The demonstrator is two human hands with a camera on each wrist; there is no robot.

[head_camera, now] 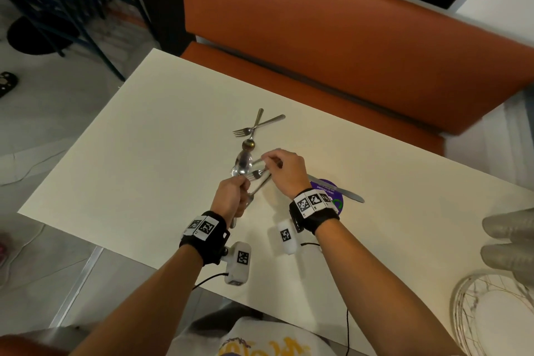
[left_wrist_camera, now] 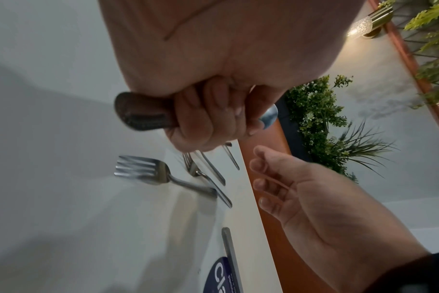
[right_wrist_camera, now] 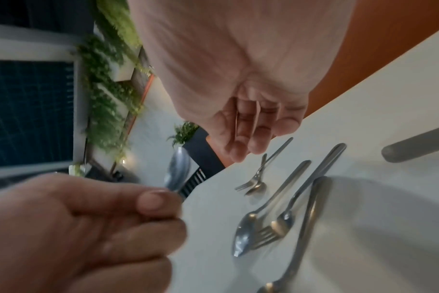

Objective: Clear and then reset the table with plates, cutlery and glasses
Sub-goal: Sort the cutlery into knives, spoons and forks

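My left hand (head_camera: pixel 235 191) grips a bunch of cutlery (head_camera: pixel 243 165) by the handles. The spoon bowls stick up above the fist, one spoon bowl (left_wrist_camera: pixel 269 117) showing past the fingers. My right hand (head_camera: pixel 270 162) hovers just right of it with relaxed fingers (right_wrist_camera: pixel 253 136) and holds nothing. Below it a loose fork (right_wrist_camera: pixel 268 234) and two spoons (right_wrist_camera: pixel 244 232) lie on the cream table (head_camera: pixel 130 153). Farther back lie a small fork and small spoon (head_camera: pixel 254 127), crossed. A table knife (head_camera: pixel 339 191) lies to the right, across a purple sticker (head_camera: pixel 332 196).
Stacked translucent glasses (head_camera: pixel 510 240) and a wire-patterned clear plate (head_camera: pixel 491 312) stand at the right edge. An orange bench (head_camera: pixel 346 52) runs along the table's far side. The near table edge is just below my wrists.
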